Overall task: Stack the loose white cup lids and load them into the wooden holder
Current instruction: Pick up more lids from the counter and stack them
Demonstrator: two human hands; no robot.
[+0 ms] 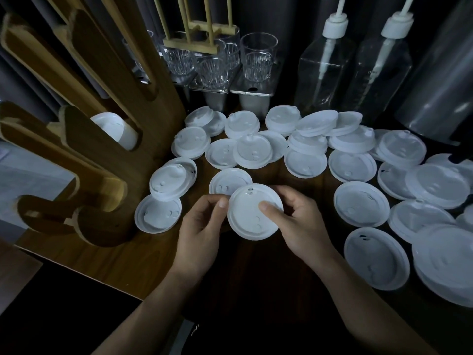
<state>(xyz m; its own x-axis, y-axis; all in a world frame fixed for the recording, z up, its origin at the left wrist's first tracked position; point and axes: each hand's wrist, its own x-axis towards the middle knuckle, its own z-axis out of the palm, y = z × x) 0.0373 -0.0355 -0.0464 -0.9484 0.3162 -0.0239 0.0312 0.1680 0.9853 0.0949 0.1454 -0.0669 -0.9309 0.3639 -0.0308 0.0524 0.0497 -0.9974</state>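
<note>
We see one white lid [249,216] held up w/ both hands, just above the dark wooden surface [143,254], approx centre of view. The left hand [202,226] pinches its left edge, thumb on top, other fingers [212,198] curled under the rim. The right hand [297,226] grips the right side, thumb pressed flat on the lid's top, remaining fingers curled round behind. So both sets of fingers are grasping that same lid; neither is released.

The loose lids [305,162] lie scattered over the surface beyond and to the right of the hands, many overlapping, some rim-up, some dome-up. One lid [229,179] sits directly behind the held one, partly hidden by it.

The wooden holder [122,155] stands at left, touching the nearest lids. A white stack [115,129] shows thru the slot of its middle compartment; we can't tell how many pcs are in it. The nearest compartment looks dark inside.

At the back: clear glasses [258,57] on metal containers [252,98], plus two clear pump bottles [325,65] to the right.
</note>
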